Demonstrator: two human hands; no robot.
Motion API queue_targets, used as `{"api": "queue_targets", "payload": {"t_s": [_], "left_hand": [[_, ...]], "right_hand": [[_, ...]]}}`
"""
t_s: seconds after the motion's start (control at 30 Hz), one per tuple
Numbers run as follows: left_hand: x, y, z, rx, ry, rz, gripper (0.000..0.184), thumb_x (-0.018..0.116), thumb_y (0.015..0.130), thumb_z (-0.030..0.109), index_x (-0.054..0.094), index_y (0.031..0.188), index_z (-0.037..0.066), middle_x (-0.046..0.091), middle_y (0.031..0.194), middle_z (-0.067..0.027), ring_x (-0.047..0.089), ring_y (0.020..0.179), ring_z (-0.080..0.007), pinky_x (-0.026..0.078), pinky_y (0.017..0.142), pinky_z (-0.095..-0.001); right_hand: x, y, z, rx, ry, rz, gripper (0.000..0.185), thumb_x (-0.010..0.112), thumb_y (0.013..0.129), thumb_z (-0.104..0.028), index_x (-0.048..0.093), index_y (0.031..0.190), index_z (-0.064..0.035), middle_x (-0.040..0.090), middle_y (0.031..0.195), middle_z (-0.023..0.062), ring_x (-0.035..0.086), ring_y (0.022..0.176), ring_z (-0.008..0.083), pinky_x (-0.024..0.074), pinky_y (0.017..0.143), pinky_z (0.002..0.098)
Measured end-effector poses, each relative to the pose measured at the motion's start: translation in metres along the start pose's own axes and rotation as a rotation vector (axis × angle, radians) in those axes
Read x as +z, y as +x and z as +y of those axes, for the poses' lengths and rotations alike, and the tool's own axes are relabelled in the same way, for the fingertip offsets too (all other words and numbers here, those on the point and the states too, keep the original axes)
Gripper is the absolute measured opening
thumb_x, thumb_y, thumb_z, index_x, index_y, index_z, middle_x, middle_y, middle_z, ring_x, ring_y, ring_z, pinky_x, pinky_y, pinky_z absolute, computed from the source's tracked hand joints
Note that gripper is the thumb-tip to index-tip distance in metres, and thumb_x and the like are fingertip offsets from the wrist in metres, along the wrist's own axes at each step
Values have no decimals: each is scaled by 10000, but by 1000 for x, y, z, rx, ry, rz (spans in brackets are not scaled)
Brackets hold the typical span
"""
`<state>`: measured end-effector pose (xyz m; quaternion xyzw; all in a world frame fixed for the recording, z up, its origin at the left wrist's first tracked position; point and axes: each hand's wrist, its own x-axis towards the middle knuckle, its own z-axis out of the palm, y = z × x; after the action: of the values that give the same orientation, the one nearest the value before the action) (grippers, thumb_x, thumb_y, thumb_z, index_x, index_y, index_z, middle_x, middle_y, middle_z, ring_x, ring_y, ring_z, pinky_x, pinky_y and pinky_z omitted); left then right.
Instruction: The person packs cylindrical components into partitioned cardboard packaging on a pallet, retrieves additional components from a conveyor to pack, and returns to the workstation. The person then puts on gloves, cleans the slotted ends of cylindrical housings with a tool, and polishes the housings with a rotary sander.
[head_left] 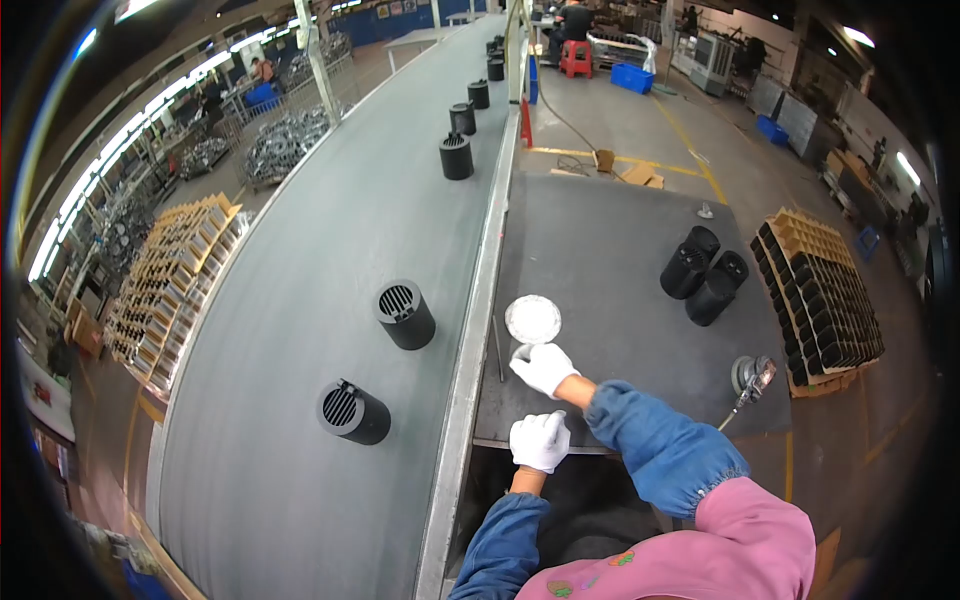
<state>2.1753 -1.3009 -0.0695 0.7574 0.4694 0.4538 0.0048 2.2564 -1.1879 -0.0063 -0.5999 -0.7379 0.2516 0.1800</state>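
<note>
My right hand (543, 369), in a white glove, is over the dark table (620, 240), just below a round white dish (533, 319) with small bits in it. Its fingers are curled together, and what they hold, if anything, is too small to make out. Nearer to my body, at the table's front edge, my left hand (540, 442) is also gloved in white with its fingers curled in. I cannot tell what is inside it. A thin rod (498, 350) lies left of the dish.
Black slotted cylinders (406, 314) stand on the long grey conveyor (290, 250) to the left. Several more black cylinders (710, 290) and a metal tool (752, 380) are on the table's right side. Stacked trays (820, 300) are beyond it.
</note>
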Motion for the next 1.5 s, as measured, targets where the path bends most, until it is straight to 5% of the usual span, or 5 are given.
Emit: {"api": "queue_targets", "payload": {"t_s": [0.23, 0.57, 1.1, 1.37, 1.5], "left_hand": [[-8, 15, -7, -564, -617, 91, 133, 664, 794, 5, 692, 924, 12, 690, 868, -93, 659, 800, -156, 528, 737, -276], [-223, 117, -71, -496, 928, -115, 596, 656, 758, 437, 527, 1257, 136, 498, 1288, -92, 475, 1186, -293, 412, 941, -453], [-254, 63, -74, -806, 726, -146, 795, 758, 674, 449, 420, 1325, 142, 467, 1284, -71, 505, 1109, -316, 484, 893, -459], [-235, 34, -23, -896, -949, 448, 457, 668, 843, 243, 544, 1197, -18, 594, 1088, -111, 581, 977, -222, 466, 883, -330], [-208, 61, 65, -1255, -1425, 176, 627, 591, 783, 554, 518, 1241, 133, 532, 1239, -109, 467, 1169, -356, 294, 986, -632]], "right_hand": [[-41, -121, 39, 50, 189, 119, 290, 588, 875, -315, 685, 971, -59, 688, 749, 75, 655, 670, 155, 516, 668, 308], [-46, -278, 88, 545, 687, 220, 189, 596, 866, -160, 657, 920, 10, 659, 772, 60, 612, 628, 116, 500, 575, 249], [-18, -310, 77, 443, 606, 298, 233, 597, 850, -225, 681, 934, -25, 680, 734, 76, 650, 639, 142, 507, 641, 282], [-53, -298, 31, 350, 744, 221, 264, 593, 895, -221, 651, 1014, 7, 669, 820, 59, 609, 652, 107, 494, 636, 258], [-73, -287, -4, 87, 850, 240, 293, 558, 925, -212, 610, 1113, 6, 671, 869, 57, 604, 662, 106, 494, 648, 253]]}}
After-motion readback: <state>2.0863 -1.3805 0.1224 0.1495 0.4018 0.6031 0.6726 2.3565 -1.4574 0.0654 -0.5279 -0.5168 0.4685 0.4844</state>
